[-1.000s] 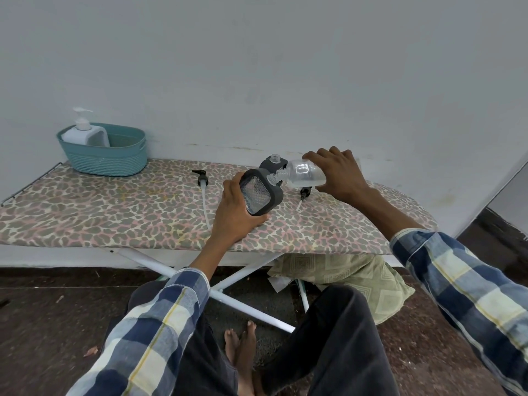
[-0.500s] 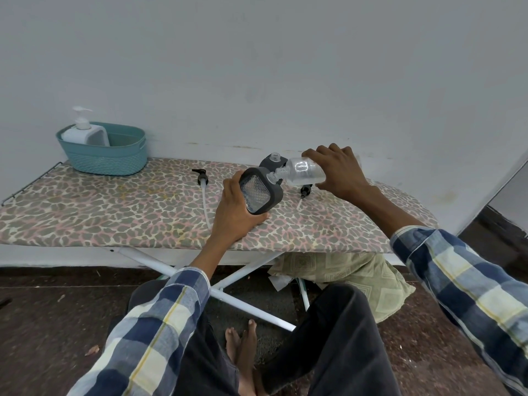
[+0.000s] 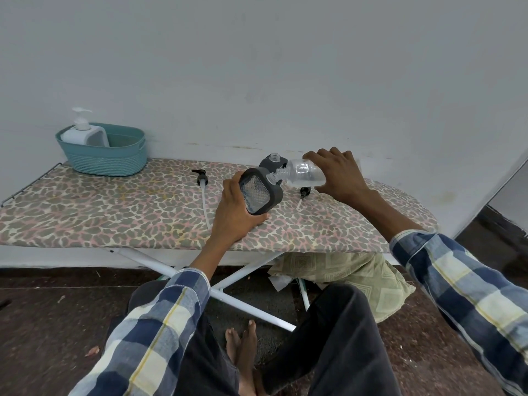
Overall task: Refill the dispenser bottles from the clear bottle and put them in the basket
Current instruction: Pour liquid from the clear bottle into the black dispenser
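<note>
You are gripping a grey dispenser bottle in your left hand, fingers and thumb wrapped around its side, and you are tilting it so its open neck is facing right while its lower corner is resting on the ironing board. Your right hand is clasping the clear bottle from above, fingers curled over its body, and you are holding it nearly on its side with its threaded mouth meeting the neck of the tilted grey bottle. A little clear liquid is lying along the low side of the clear bottle.

Just behind the two, a second grey dispenser bottle is standing upright on the board with its neck uncovered. One black pump head with a long white tube is lying on the board to the left of your left hand, and another black pump with a short tube is lying under the clear bottle, near your right wrist.

At the far left end of the board, a teal basket is sitting against the wall. A white dispenser bottle with its pump fitted is standing inside the basket at its left side.

You are sitting with your legs under the board, and a patterned cushion is lying on the floor below it.
</note>
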`<control>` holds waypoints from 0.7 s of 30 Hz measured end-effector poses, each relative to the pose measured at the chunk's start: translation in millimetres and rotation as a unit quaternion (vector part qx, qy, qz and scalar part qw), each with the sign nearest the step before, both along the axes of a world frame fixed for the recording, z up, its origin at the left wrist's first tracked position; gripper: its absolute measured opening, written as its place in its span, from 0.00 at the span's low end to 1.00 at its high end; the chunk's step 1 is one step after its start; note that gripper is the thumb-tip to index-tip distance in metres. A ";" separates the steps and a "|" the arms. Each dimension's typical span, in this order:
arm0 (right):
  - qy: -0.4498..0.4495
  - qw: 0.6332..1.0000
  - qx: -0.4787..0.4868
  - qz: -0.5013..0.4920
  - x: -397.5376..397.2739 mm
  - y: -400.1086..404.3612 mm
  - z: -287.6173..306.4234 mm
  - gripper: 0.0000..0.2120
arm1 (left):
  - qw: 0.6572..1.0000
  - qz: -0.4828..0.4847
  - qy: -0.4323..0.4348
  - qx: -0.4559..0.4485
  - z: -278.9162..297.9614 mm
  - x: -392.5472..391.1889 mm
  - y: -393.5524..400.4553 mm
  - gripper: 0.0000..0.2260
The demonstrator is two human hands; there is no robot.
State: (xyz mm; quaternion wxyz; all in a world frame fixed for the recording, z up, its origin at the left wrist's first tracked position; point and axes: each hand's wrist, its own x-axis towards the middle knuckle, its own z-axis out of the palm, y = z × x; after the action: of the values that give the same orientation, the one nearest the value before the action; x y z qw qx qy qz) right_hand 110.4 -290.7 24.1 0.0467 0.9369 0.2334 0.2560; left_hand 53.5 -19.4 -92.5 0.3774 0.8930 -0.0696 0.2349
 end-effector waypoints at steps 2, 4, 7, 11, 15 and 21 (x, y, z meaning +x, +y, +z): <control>0.007 1.000 0.012 -0.004 0.6 0.0 -5.1 0.37 | 1.000 0.000 -0.001 -0.003 0.0 -0.6 -0.1 0.54; 0.013 0.999 0.027 -0.009 0.9 -0.3 -11.4 0.37 | 1.000 0.000 0.000 -0.004 0.2 -1.4 -0.4 0.54; 0.021 0.998 0.055 -0.010 0.8 -1.2 -21.5 0.38 | 1.000 0.000 0.003 -0.004 0.2 -1.6 -0.3 0.53; 0.053 0.990 0.131 -0.002 -0.8 2.0 -37.3 0.37 | 1.000 0.005 0.007 -0.003 -0.3 -1.1 -0.2 0.53; 0.087 0.941 0.327 0.025 -1.4 1.5 -51.9 0.38 | 1.000 0.004 0.010 -0.010 -1.1 0.0 0.1 0.54; 0.085 0.872 0.482 -0.007 2.1 -13.0 -60.8 0.41 | 1.000 0.001 0.008 -0.020 -0.8 0.0 -0.9 0.54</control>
State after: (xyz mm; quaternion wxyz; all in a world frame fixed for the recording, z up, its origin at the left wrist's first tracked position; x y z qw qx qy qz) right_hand 112.5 -303.7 -36.7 -0.4288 0.8630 0.0777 0.2555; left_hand 53.4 -20.3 -93.3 0.3958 0.8871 -0.0605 0.2295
